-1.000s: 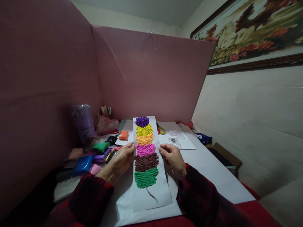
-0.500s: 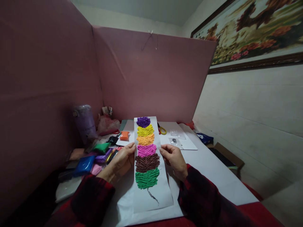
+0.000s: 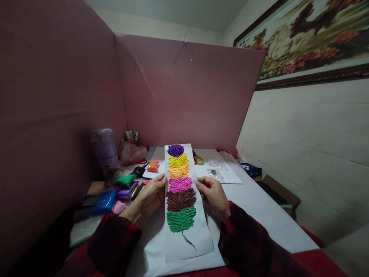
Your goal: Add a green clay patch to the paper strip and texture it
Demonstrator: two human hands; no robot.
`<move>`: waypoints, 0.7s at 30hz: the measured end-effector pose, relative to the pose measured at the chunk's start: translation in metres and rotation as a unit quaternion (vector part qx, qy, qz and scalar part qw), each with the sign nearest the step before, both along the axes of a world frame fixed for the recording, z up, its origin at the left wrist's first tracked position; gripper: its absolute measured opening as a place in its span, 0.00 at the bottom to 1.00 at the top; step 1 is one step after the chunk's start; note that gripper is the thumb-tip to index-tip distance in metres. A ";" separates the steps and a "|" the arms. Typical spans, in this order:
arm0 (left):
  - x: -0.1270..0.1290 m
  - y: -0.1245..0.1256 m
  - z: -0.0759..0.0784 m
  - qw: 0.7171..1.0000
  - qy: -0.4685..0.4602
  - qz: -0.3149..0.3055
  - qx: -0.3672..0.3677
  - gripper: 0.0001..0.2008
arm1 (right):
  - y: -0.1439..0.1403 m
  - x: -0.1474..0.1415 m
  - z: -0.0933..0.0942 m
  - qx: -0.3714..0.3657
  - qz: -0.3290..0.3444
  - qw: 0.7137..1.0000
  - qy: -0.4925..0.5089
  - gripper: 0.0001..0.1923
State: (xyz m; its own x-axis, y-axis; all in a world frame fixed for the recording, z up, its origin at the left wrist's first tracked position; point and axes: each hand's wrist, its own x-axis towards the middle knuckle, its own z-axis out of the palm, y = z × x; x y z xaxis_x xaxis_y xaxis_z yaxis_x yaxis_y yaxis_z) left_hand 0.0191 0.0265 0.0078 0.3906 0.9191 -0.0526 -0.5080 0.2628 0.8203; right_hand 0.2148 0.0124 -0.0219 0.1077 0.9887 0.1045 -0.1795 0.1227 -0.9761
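We've got the long white paper strip with the stacked clay leaf shapes held up in front of us, bottom end resting down on the white tabletop. Left hand pinches the strip's left edge about level with the pink patch, right hand pinches the right edge at the same height, so both hands are closed on the paper, thumbs toward us. From the top, the patches run purple, yellow, orange, pink, brown, green, with a thin dark scribbled stem under the green one.

To the left of our left hand sits a heap of small coloured clay packets, the glossy blue packet nearest us and an orange packet farther back, just beside the strip. Behind the heap stands a cloudy purple plastic tumbler against the pink foam board screen. On the far side of the strip lie yellow-handled scissors on a white sheet, and near them what looks like a couple of small clear bags, hard to make out. A framed floral picture hangs on the wall to the right.
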 end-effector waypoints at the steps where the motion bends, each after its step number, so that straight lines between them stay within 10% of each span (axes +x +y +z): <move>1: 0.000 0.000 0.000 1.000 0.001 -0.001 0.000 0.11 | 0.000 0.000 0.000 0.002 -0.001 1.000 0.001 0.18; 21: 0.000 0.001 0.000 1.000 0.011 0.005 0.006 0.09 | 0.001 0.001 -0.004 0.003 0.001 1.000 -0.005 0.18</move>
